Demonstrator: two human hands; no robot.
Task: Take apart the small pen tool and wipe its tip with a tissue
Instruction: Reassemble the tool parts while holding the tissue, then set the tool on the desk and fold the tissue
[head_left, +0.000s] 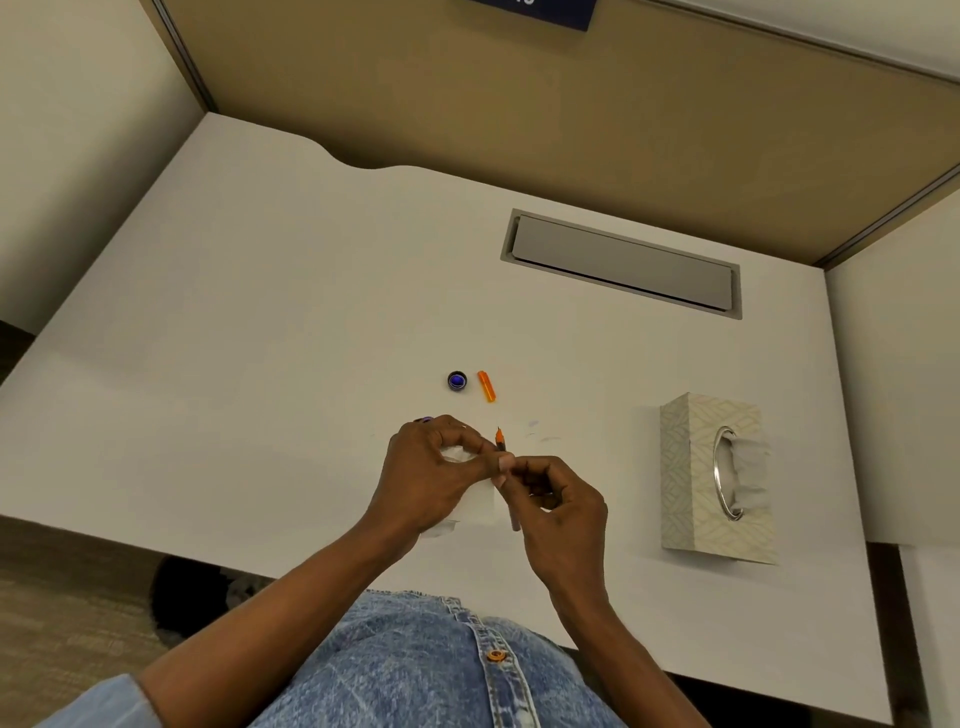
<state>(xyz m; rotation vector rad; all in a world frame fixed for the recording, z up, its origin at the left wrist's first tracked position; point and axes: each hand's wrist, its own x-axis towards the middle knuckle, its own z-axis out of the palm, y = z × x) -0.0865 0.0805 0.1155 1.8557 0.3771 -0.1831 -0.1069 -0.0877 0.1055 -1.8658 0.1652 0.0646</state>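
Two hands by the white desk's (260, 312) front edge: left hand (431, 473) grips a soft crumpled white tissue (475, 501), right hand (556, 504) pinches the slim orange-tipped pen tool (500, 440) mid-shaft, which looks light, stiff and fragile at the tip.

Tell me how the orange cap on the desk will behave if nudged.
The orange cap lies on its side on the desk, so a sideways nudge would probably roll it, perhaps into the dark round cap beside it. Small and seemingly thin plastic, it is likely light, stiff and easily flicked away.

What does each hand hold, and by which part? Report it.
Left hand grips a bunched tissue; right hand pinches the pen tool by its barrel, below the bare orange tip.
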